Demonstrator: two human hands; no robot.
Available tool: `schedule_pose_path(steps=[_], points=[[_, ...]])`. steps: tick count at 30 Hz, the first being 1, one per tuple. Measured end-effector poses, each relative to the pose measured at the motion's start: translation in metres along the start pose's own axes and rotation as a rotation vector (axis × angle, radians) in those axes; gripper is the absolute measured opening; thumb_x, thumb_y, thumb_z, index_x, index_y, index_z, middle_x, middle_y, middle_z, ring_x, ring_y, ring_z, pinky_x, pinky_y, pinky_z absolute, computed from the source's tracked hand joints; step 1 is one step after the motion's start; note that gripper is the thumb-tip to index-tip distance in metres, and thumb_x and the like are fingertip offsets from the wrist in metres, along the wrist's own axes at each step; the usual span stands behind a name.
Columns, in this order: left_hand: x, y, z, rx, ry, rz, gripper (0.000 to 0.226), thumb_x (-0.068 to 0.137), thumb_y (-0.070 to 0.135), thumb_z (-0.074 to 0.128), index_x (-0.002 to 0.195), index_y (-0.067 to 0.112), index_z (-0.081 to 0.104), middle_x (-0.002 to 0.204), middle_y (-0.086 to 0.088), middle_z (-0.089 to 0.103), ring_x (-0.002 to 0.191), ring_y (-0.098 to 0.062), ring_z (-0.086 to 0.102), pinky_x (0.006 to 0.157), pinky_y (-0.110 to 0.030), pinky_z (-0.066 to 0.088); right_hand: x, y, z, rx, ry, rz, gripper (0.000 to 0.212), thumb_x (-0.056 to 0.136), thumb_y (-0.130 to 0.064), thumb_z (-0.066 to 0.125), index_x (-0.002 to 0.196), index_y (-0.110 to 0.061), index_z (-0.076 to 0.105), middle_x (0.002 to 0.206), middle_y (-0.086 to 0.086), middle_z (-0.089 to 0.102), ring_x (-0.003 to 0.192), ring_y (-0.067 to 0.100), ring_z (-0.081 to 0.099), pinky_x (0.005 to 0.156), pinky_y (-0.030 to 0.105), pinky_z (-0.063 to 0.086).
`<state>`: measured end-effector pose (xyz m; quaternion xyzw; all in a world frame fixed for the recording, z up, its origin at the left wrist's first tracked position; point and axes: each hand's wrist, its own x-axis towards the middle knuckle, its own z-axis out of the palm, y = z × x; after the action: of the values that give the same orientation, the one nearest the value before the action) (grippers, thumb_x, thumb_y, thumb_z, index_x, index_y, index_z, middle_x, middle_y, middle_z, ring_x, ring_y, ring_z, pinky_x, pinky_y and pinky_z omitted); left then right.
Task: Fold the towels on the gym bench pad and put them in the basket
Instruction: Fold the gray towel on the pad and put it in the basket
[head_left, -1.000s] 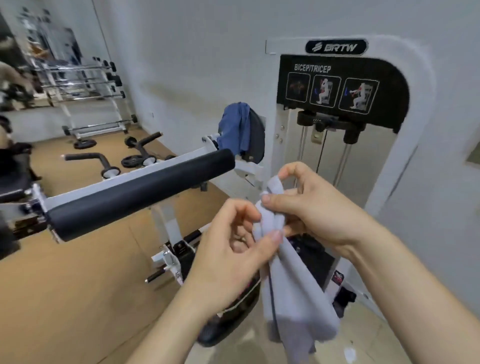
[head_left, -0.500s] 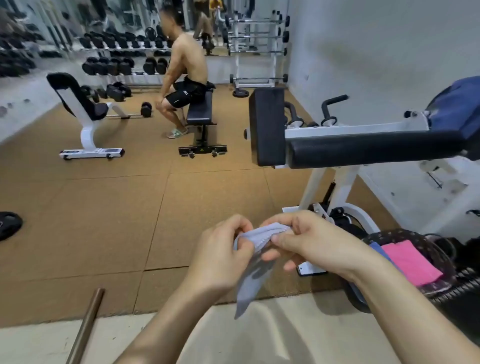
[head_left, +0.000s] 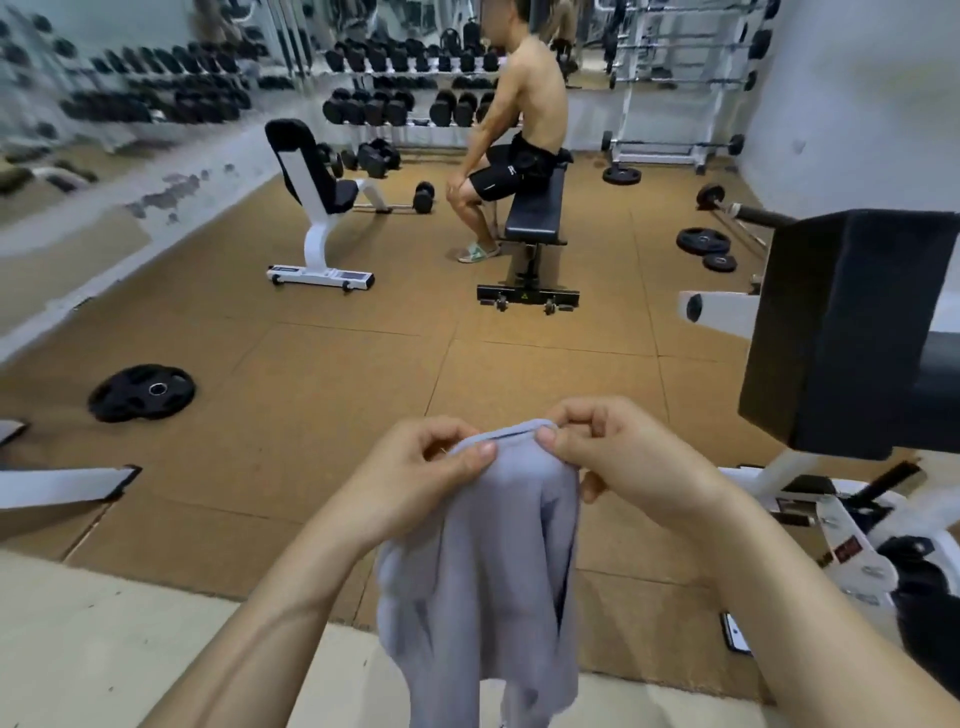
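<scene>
No legible text, labels or numbers

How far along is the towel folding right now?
Nothing finished shows here. In hand: the left hand and right hand pinch the top edge of a grey towel, which hangs loosely bunched. Left: folding and storing it; no basket is in view.

Brown matted floor (head_left: 311, 395), with a pale strip (head_left: 104, 639) nearest me.
On my feed I see a black weight plate (head_left: 141, 392) lying at left, a white-framed incline bench (head_left: 322, 208) standing farther back with a dumbbell (head_left: 423, 196) just right of it, and a flat bench (head_left: 537, 208) mid-far. Two smaller plates (head_left: 704, 241) lie far right. A phone (head_left: 736, 631) lies near right, beside a machine's white base (head_left: 831, 525).
</scene>
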<state>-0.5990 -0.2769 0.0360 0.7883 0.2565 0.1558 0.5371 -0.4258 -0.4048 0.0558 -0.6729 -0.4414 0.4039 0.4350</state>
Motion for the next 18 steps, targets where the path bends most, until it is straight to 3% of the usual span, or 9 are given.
schedule_pose_path(steps=[4, 7, 10, 12, 15, 18], points=[[0.069, -0.004, -0.024, -0.113, -0.017, -0.01, 0.036, 0.09, 0.032, 0.059, 0.076, 0.0, 0.068, 0.075, 0.0, 0.06, 0.074, -0.009, 0.052, 0.067, -0.025, 0.039, 0.07, -0.002, -0.026, -0.149, 0.135, -0.02, 0.033, 0.093, -0.034, 0.059, 0.069, -0.012, 0.063, 0.058, -0.002, 0.054, 0.056, 0.01, 0.048, 0.059, 0.029, 0.038], [0.123, 0.004, -0.031, -0.235, -0.015, -0.059, 0.027, 0.094, 0.028, 0.055, 0.078, 0.014, 0.072, 0.069, 0.003, 0.065, 0.062, -0.008, 0.057, 0.056, -0.021, 0.045, 0.115, -0.011, -0.049, -0.352, 0.217, -0.054, 0.043, 0.096, -0.035, 0.053, 0.057, -0.019, 0.048, 0.055, -0.009, 0.044, 0.054, 0.008, 0.04, 0.057, 0.028, 0.032], [0.177, 0.013, -0.035, -0.091, -0.018, -0.072, 0.015, 0.098, 0.026, 0.053, 0.092, 0.023, 0.066, 0.065, 0.0, 0.061, 0.051, -0.013, 0.052, 0.041, -0.023, 0.041, 0.152, -0.011, -0.073, -0.443, 0.376, -0.09, 0.039, 0.098, -0.031, 0.051, 0.059, -0.024, 0.049, 0.057, -0.009, 0.047, 0.058, 0.006, 0.042, 0.057, 0.026, 0.032], [0.208, 0.013, -0.04, 0.079, -0.065, 0.036, 0.017, 0.098, 0.02, 0.051, 0.104, 0.034, 0.058, 0.067, 0.004, 0.06, 0.05, -0.01, 0.049, 0.04, -0.023, 0.039, 0.17, -0.008, -0.089, -0.28, 0.466, -0.083, 0.038, 0.098, -0.027, 0.052, 0.061, -0.019, 0.051, 0.055, -0.01, 0.045, 0.055, 0.006, 0.04, 0.054, 0.023, 0.03], [0.265, 0.009, -0.054, 0.451, -0.17, 0.226, 0.03, 0.091, 0.013, 0.042, 0.109, 0.037, 0.047, 0.08, 0.01, 0.063, 0.058, -0.007, 0.055, 0.049, -0.019, 0.04, 0.197, -0.008, -0.117, 0.236, 0.57, 0.018, 0.037, 0.1, -0.026, 0.049, 0.073, 0.0, 0.052, 0.056, 0.005, 0.041, 0.05, 0.017, 0.037, 0.046, 0.025, 0.029], [0.34, -0.01, -0.068, 0.547, -0.131, 0.302, 0.028, 0.082, 0.017, 0.038, 0.098, 0.031, 0.057, 0.084, 0.015, 0.063, 0.075, -0.004, 0.056, 0.059, -0.02, 0.042, 0.232, -0.015, -0.149, 0.624, 0.652, 0.047, 0.033, 0.1, -0.022, 0.047, 0.073, -0.007, 0.054, 0.049, -0.001, 0.043, 0.04, 0.008, 0.033, 0.034, 0.017, 0.023]])
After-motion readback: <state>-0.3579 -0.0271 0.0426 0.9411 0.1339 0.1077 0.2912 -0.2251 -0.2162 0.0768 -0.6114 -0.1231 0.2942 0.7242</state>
